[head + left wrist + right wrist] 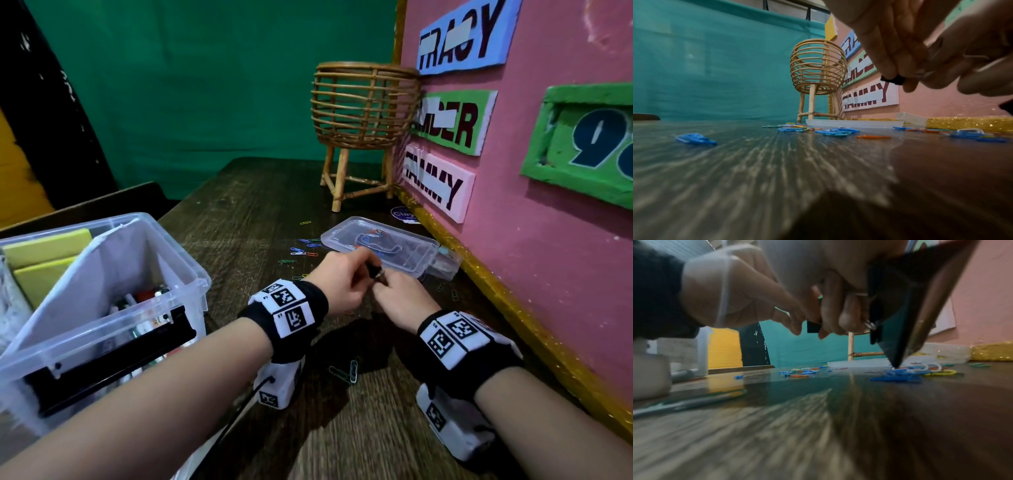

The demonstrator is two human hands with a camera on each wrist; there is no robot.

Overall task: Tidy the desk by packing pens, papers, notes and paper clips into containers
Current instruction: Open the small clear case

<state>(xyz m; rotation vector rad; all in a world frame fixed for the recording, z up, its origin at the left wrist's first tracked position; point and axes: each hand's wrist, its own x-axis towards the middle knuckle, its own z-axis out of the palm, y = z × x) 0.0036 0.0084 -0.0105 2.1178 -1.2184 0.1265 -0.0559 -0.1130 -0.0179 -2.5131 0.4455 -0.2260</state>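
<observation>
My two hands meet over the dark wooden desk. My left hand pinches a small black binder clip, seen from below as a black block. My right hand curls its fingers round a black clip with silver wire handles. Whether these are one clip or two is unclear. Several coloured paper clips lie scattered to the left of a shallow clear box that holds a few clips. More paper clips lie just below my right hand.
A large clear bin at the left holds yellow notes and pens. A rattan basket on legs stands at the back. A pink board walls the right side. Two paper clips lie between my forearms.
</observation>
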